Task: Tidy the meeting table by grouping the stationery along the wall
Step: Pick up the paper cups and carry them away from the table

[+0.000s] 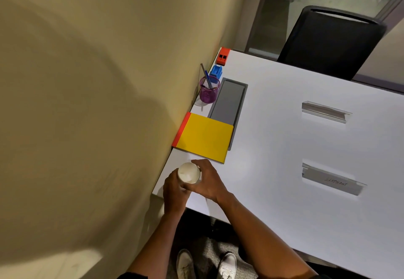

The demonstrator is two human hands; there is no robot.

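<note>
Along the wall edge of the counter [273,125] the stationery already forms a row: a red block [222,56] at the far corner, a blue one [216,72] next, a purple mesh pen cup [208,90] with pens, then a yellow pad [205,137] with its red spine flush to the wall. At the near corner both hands hold a white cylindrical container [189,172]; the left hand [175,191] wraps its wall side and the right hand [209,182] its other side, each grip curled round it. Judging by the row, it is being set down as the last piece in line. Whether its base touches the counter is hidden by the hands, and its body and label cannot be made out. Two clear name holders [325,112] lie well apart from the wall.
</note>
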